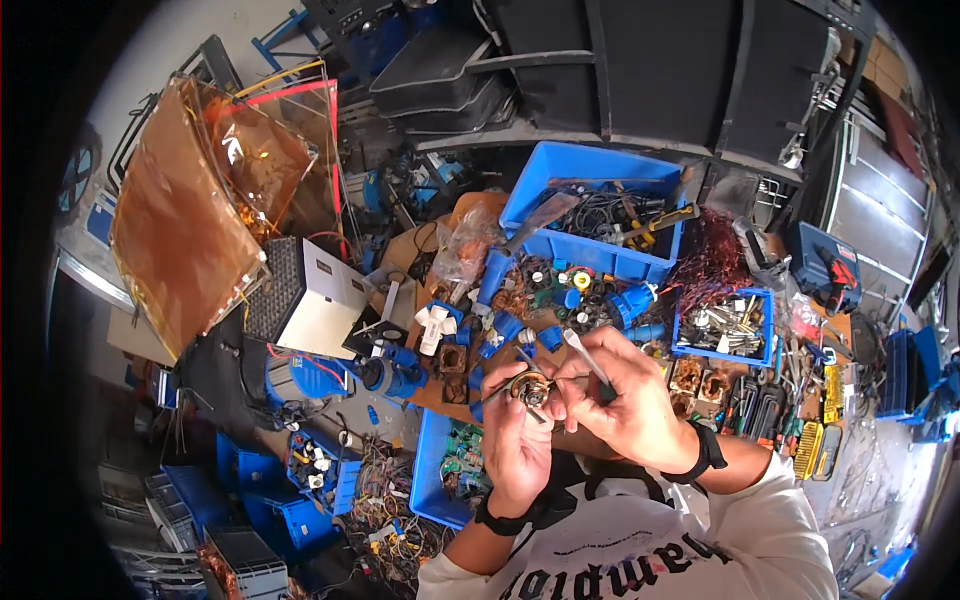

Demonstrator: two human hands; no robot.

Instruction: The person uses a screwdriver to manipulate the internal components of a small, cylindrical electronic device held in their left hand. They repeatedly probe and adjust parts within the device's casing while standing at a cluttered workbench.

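My left hand (515,450) is closed round a small round metal part (531,389) with a ring-shaped rim and a shiny centre, held above the bench. Thin dark prongs stick out from its sides. My right hand (635,415) grips a slim tool with a pale flat shaft (584,357) slanting up and left, its dark end inside the palm. The right thumb and fingertips meet at the right edge of the round part. Whether they pinch a piece of it is too small to tell.
Beyond my hands stands a large blue bin (600,255) of cables and tools. Blue plastic fittings (505,327) and a white fitting (436,327) lie nearer. On the right are a blue crate (722,354) of metal pieces and several hand tools (770,410). A blue bin (428,465) of circuit boards sits left of my left forearm.
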